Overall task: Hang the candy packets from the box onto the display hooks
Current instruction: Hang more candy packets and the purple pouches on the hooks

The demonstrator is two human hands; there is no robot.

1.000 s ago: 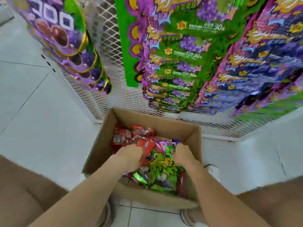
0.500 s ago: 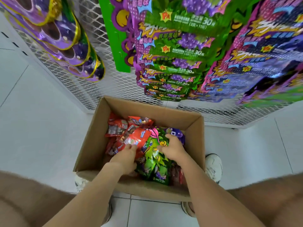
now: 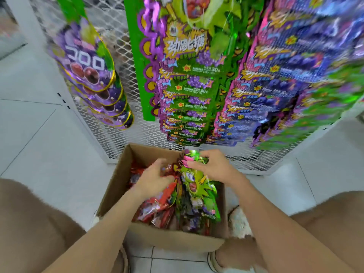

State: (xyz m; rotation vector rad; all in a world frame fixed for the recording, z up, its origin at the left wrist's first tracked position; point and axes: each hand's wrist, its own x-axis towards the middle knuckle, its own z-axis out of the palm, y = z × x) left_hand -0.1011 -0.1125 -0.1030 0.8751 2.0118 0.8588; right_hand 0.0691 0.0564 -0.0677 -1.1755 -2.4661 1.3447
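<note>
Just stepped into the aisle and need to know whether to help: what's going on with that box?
A person leans over an open cardboard box on the floor, in front of a mesh rack already hung with rows of candy packets. The right hand pinches the top of a green packet, raised at the box's far edge and not on a hook. The left hand is down among the red packets; blur hides whether it grips one.

A white tiled floor (image 3: 49, 154) carries an open cardboard box (image 3: 173, 238) — close before a white mesh rack (image 3: 122, 138) — with a pale shoe (image 3: 239, 219) just beside the box.
</note>
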